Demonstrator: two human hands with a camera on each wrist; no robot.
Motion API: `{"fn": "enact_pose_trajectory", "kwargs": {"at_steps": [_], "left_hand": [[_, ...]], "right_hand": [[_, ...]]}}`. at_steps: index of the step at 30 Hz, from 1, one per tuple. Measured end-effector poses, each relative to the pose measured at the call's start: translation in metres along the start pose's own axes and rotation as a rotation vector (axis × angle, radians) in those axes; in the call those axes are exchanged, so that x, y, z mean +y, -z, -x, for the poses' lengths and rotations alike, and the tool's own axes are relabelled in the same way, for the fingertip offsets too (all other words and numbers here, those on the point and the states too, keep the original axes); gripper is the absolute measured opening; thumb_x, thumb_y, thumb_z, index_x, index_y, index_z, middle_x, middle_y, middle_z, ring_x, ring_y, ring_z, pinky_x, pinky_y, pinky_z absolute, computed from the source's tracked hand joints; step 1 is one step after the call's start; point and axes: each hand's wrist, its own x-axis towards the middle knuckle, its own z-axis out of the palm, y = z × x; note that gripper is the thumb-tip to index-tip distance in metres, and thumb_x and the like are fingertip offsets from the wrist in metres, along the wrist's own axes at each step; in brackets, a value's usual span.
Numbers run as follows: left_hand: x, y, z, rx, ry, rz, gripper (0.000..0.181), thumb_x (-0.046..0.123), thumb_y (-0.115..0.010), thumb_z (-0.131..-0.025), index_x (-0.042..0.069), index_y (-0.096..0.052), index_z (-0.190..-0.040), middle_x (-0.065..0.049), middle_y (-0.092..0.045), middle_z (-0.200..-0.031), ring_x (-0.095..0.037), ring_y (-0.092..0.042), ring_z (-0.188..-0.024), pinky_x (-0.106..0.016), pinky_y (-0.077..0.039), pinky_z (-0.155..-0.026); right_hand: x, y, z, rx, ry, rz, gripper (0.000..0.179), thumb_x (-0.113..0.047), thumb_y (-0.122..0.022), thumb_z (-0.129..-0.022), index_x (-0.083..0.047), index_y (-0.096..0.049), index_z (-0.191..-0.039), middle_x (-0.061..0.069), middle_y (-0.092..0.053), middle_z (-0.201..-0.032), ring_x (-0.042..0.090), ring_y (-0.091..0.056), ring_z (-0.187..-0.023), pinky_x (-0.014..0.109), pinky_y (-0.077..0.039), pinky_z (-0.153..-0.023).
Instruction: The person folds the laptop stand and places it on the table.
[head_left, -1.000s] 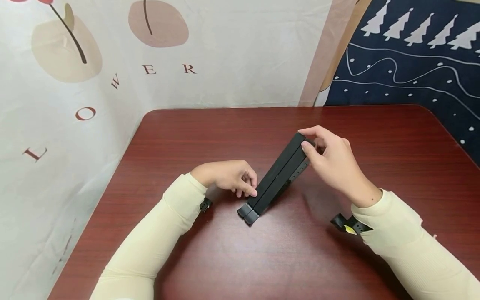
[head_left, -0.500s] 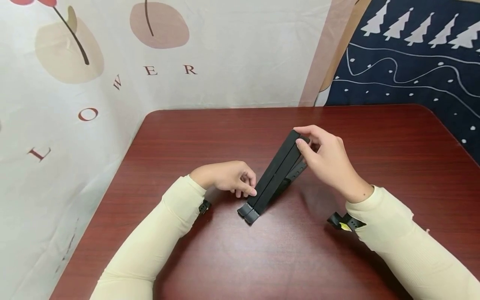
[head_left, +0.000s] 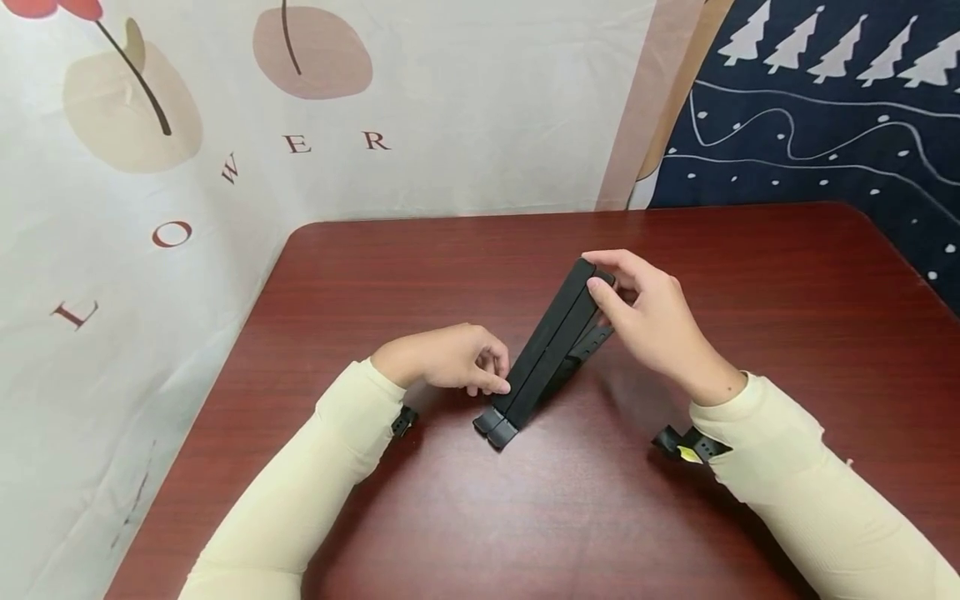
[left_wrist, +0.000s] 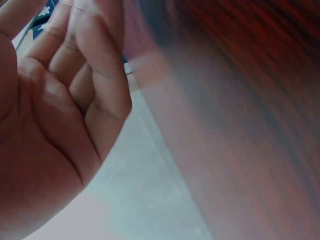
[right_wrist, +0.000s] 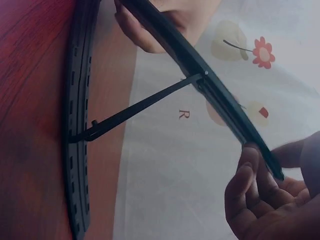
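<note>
A black folding stand leans over the middle of the table, its hinged lower end towards me. My right hand pinches the raised end of its top panel between thumb and fingers. At the lower left edge, my left hand has curled fingers, with the thumb tip on the panel. The right wrist view shows the slotted base apart from the raised panel, with a thin strut between them. In the left wrist view only the left palm and bent fingers show; the stand is out of sight there.
The stand rests on a dark red wooden table with rounded far corners. Behind it hangs a pale printed cloth, and a navy cloth with white trees hangs at the right. Dark wrist straps sit under the cream sleeves.
My right hand has shifted left with the stand's raised end, and the gap between panel and base has widened. The left hand has stayed nearly still at the lower end.
</note>
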Motion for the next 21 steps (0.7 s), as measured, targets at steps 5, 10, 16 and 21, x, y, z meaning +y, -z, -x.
{"fn": "enact_pose_trajectory", "kwargs": {"at_steps": [5,10,16,21], "left_hand": [[0.008,-0.008,0.016,0.076,0.039,-0.175,0.020,0.042,-0.069,-0.092,0.023,-0.065,-0.094,0.010,-0.072,-0.075,-0.009,-0.066,-0.066,-0.029,-0.051,-0.071],[0.016,-0.022,0.029,0.151,0.164,-0.366,0.037,0.060,-0.068,-0.086,0.027,-0.064,-0.102,0.019,-0.063,-0.076,-0.002,-0.059,-0.075,-0.035,-0.049,-0.078],[0.024,-0.039,0.036,0.209,0.257,-0.480,0.051,0.074,-0.067,-0.076,0.026,-0.060,-0.092,0.015,-0.059,-0.074,-0.007,-0.057,-0.072,-0.039,-0.050,-0.073],[0.028,-0.048,0.038,0.252,0.257,-0.518,0.061,0.079,-0.071,-0.067,0.024,-0.061,-0.093,0.011,-0.057,-0.068,-0.008,-0.056,-0.066,-0.039,-0.049,-0.068]], "right_hand": [[0.006,0.008,-0.001,-0.015,-0.060,-0.097,0.031,-0.023,-0.048,-0.105,-0.015,-0.062,-0.132,0.013,-0.066,-0.078,0.019,-0.066,-0.067,0.026,-0.056,-0.064],[0.019,0.017,-0.010,-0.057,-0.134,0.000,0.027,-0.015,-0.046,-0.103,-0.012,-0.068,-0.117,0.010,-0.070,-0.084,0.013,-0.066,-0.073,0.023,-0.053,-0.065],[0.052,0.019,-0.019,-0.196,-0.175,0.213,0.029,-0.011,-0.045,-0.100,-0.008,-0.066,-0.121,0.014,-0.069,-0.094,0.017,-0.058,-0.072,0.030,-0.044,-0.061],[0.073,0.011,-0.024,-0.379,-0.164,0.306,0.032,-0.012,-0.053,-0.100,-0.002,-0.058,-0.130,0.018,-0.067,-0.105,0.027,-0.061,-0.086,0.041,-0.048,-0.076]]}}
